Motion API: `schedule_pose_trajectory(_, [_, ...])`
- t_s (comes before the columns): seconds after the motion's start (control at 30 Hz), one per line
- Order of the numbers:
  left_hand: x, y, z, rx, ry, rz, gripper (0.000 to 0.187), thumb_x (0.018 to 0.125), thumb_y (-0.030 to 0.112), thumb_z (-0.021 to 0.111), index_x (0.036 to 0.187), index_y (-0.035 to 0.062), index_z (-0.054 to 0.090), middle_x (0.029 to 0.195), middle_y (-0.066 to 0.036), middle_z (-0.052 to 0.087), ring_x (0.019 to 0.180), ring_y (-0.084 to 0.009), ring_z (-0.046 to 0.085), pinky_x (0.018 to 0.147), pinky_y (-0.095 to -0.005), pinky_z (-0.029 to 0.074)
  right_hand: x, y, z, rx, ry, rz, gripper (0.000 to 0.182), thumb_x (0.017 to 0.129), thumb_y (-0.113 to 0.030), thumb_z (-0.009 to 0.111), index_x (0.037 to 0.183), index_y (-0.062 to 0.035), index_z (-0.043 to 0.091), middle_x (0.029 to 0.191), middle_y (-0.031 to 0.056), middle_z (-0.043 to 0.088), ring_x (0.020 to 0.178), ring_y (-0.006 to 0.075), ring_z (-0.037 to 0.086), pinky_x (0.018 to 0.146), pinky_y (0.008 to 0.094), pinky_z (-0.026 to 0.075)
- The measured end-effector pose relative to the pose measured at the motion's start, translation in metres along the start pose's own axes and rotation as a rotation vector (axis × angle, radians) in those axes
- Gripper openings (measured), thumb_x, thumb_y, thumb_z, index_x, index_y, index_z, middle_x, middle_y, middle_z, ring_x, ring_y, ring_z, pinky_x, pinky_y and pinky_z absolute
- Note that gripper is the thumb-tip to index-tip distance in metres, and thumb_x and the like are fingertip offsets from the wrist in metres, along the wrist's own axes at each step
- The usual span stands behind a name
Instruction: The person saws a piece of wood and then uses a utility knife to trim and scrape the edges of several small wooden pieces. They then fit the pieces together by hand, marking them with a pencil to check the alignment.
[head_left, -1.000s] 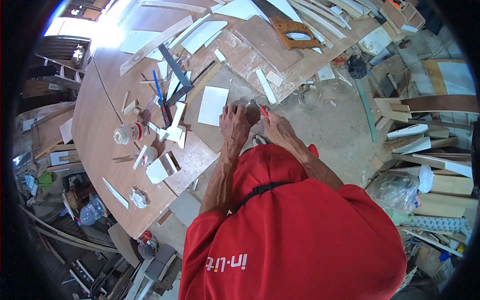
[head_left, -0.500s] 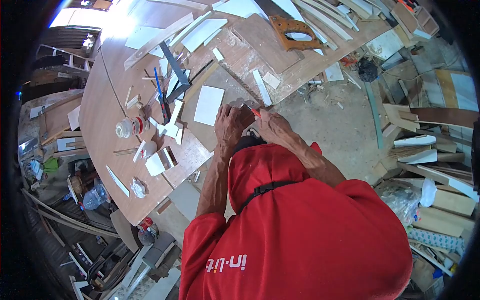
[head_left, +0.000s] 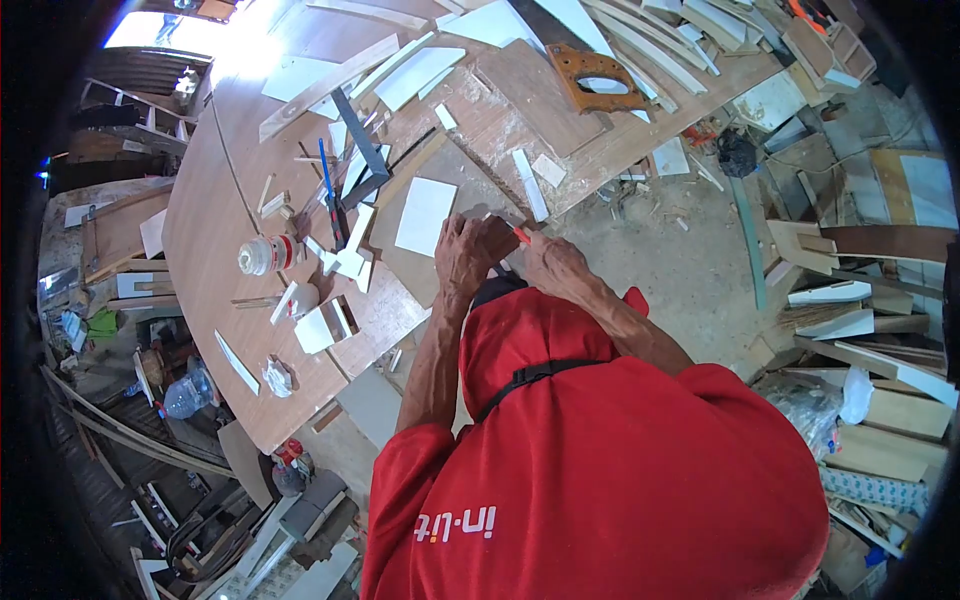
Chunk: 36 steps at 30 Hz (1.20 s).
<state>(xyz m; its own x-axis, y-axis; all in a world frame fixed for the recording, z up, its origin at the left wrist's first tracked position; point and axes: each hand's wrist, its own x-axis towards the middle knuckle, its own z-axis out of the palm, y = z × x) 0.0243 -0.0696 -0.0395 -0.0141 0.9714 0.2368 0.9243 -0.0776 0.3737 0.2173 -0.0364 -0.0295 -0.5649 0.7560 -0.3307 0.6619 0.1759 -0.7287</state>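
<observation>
One brown piece (head_left: 505, 238) gripped in your left hand (head_left: 462, 258), red tool (head_left: 522, 236) clasped in your right hand (head_left: 556, 264), by the tabletop's (head_left: 205, 255) near edge, white panel (head_left: 426, 217) lying near.

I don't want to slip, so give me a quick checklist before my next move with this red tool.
1. Red tool in right hand: ok, held.
2. Left hand on brown piece: ok, gripping it.
3. Tool tip clear of left fingers: cannot tell, too small.
4. Handsaw away from both hands: ok, farther up the table.
5. Tabletop tidy: not ok, white pieces scattered about.
</observation>
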Motion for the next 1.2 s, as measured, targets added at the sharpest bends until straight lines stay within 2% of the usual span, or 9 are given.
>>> schedule_pose_trajectory(0.07, [0.008,0.007,-0.016,-0.075,-0.164,0.011,0.021,0.082,0.01,0.056,0.101,0.0085,0.064,0.096,-0.013,0.059,0.092,-0.0324,0.055,0.082,-0.0417,0.047,0.002,-0.001,-0.007,-0.011,0.0,-0.055,0.035,0.09,-0.027,0.052,0.106,0.0035,0.053,0.08,0.0278,0.064,0.08,0.0449,0.064,0.072,0.0522,0.05])
schedule_pose_trajectory(0.17, [0.011,0.008,-0.016,-0.118,-0.217,-0.191,0.02,0.084,0.01,0.054,0.102,0.0062,0.063,0.1,-0.013,0.059,0.093,-0.0312,0.055,0.084,-0.0407,0.046,-0.002,-0.007,-0.017,0.035,0.073,-0.064,0.033,0.089,-0.028,0.054,0.102,0.0024,0.056,0.078,0.0263,0.064,0.078,0.0436,0.064,0.07,0.0501,0.05])
schedule_pose_trajectory(0.2, [0.012,0.008,-0.015,-0.122,-0.212,-0.193,0.02,0.084,0.01,0.054,0.102,0.0062,0.063,0.1,-0.013,0.059,0.093,-0.0312,0.055,0.084,-0.0407,0.046,0.003,-0.001,-0.012,-0.04,0.089,-0.098,0.027,0.091,-0.024,0.051,0.097,0.002,0.056,0.073,0.0227,0.061,0.072,0.0397,0.064,0.064,0.0468,0.05])
schedule_pose_trajectory(0.27, [0.014,0.009,-0.012,-0.112,-0.083,-0.098,0.044,0.068,0.036,0.079,0.096,0.0054,0.066,0.103,-0.009,0.057,0.092,-0.029,0.055,0.084,-0.0388,0.046,0.012,0.009,0.0,-0.118,0.106,-0.131,0.023,0.093,-0.02,0.048,0.092,0.0017,0.056,0.068,0.0191,0.058,0.066,0.0359,0.063,0.058,0.0435,0.05])
schedule_pose_trajectory(0.37, [0.008,0.0,-0.002,0.071,-0.037,0.054,0.048,0.069,0.035,0.079,0.101,0.0041,0.063,0.107,-0.01,0.055,0.097,-0.0306,0.053,0.088,-0.0414,0.043,0.023,0.017,0.01,-0.268,0.116,-0.254,0.022,0.093,-0.018,0.048,0.09,0.0024,0.057,0.073,0.0161,0.057,0.065,0.0332,0.062,0.058,0.0434,0.05])
schedule_pose_trajectory(0.43, [0.004,0.001,0.002,0.042,-0.013,0.001,0.05,0.069,0.035,0.079,0.104,0.0041,0.061,0.107,-0.01,0.055,0.099,-0.0307,0.052,0.089,-0.0426,0.042,0.027,0.016,0.011,-0.168,0.091,-0.157,0.03,0.092,-0.029,0.049,0.088,0.0003,0.057,0.073,0.0253,0.062,0.076,0.043,0.063,0.066,0.0495,0.05])
schedule_pose_trajectory(0.67, [-0.001,0.01,-0.001,0.075,-0.002,-0.037,0.054,0.07,0.034,0.078,0.111,0.005,0.058,0.102,-0.012,0.055,0.098,-0.031,0.052,0.085,-0.0427,0.044,0.01,-0.012,-0.019,-0.129,0.069,-0.198,0.031,0.093,-0.029,0.049,0.088,0.0012,0.056,0.071,0.0265,0.061,0.073,0.0438,0.063,0.064,0.0506,0.049])
schedule_pose_trajectory(0.87, [0.005,0.014,-0.015,0.069,-0.058,0.028,0.046,0.071,0.033,0.077,0.105,0.0066,0.06,0.097,-0.01,0.058,0.092,-0.0288,0.055,0.079,-0.0381,0.048,0.013,-0.003,-0.01,-0.034,0.07,-0.095,0.028,0.092,-0.026,0.051,0.09,0.0015,0.053,0.067,0.0246,0.06,0.068,0.0428,0.063,0.063,0.0483,0.051])
schedule_pose_trajectory(1.2, [0.0,0.009,-0.001,0.008,0.01,0.034,0.04,0.067,0.029,0.078,0.098,0.0086,0.063,0.09,-0.01,0.056,0.087,-0.0295,0.053,0.076,-0.0395,0.047,0.01,-0.006,-0.005,-0.223,0.075,-0.286,0.023,0.092,-0.02,0.05,0.093,0.0024,0.054,0.069,0.0229,0.059,0.064,0.0408,0.062,0.058,0.0464,0.05])
